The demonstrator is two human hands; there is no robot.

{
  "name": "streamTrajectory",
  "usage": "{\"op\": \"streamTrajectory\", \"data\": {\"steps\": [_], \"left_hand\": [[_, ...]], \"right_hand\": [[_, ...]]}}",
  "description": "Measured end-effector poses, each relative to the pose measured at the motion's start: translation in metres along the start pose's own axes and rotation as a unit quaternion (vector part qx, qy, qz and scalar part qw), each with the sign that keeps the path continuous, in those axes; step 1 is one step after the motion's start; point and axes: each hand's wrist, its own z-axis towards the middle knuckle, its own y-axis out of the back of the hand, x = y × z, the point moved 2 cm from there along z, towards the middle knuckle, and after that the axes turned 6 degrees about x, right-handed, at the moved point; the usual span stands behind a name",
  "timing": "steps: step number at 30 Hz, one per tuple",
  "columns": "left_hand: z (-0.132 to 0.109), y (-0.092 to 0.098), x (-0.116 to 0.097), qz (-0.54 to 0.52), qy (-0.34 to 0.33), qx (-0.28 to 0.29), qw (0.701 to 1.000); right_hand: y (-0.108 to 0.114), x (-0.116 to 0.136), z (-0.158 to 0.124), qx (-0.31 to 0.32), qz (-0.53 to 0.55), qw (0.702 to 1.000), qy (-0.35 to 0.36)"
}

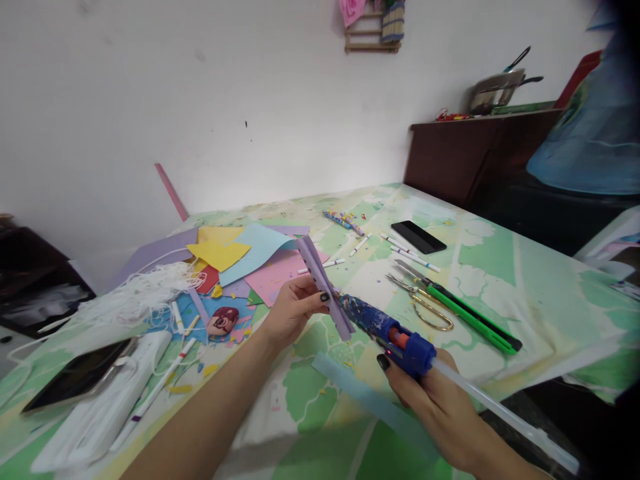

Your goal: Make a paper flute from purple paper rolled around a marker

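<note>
Between the thumb and fingers of my left hand (295, 310) is a folded strip of purple paper (319, 280), held upright at a slant. My right hand (435, 400) grips a blue hot glue gun (373, 320), its nozzle end up against the purple strip. A long clear glue stick (505, 413) sticks out of the gun's back, and a small red light glows on its side. Below the two hands, a light blue paper strip (370, 397) lies on the patterned tablecloth (310, 427). Whether glue has come out at the nozzle is hidden.
Gold-handled scissors (433, 319), a green utility knife (475, 317), several markers and a black phone (419, 237) lie on the right. Coloured paper sheets (255, 250), white string (135, 293), an earbud case (223, 321), a white power strip (107, 400) and another phone (80, 373) lie left.
</note>
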Motion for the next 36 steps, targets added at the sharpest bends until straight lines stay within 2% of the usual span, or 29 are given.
{"op": "streamTrajectory", "data": {"steps": [13, 19, 28, 36], "left_hand": [[0.0, -0.001, 0.004, -0.003, 0.019, -0.018, 1.0], [-0.001, -0.001, 0.003, 0.001, 0.014, -0.015, 1.0], [0.0, 0.0, -0.001, -0.007, 0.0, -0.032, 0.999], [0.0, 0.003, -0.002, -0.03, -0.016, -0.04, 0.999]], "right_hand": [[-0.005, 0.001, 0.01, -0.01, 0.05, 0.999, 0.002], [-0.007, 0.004, 0.011, -0.016, 0.035, 0.999, 0.009], [-0.006, 0.0, -0.001, -0.003, 0.003, 1.0, -0.025], [-0.006, 0.003, -0.006, -0.025, -0.017, 1.0, -0.005]]}}
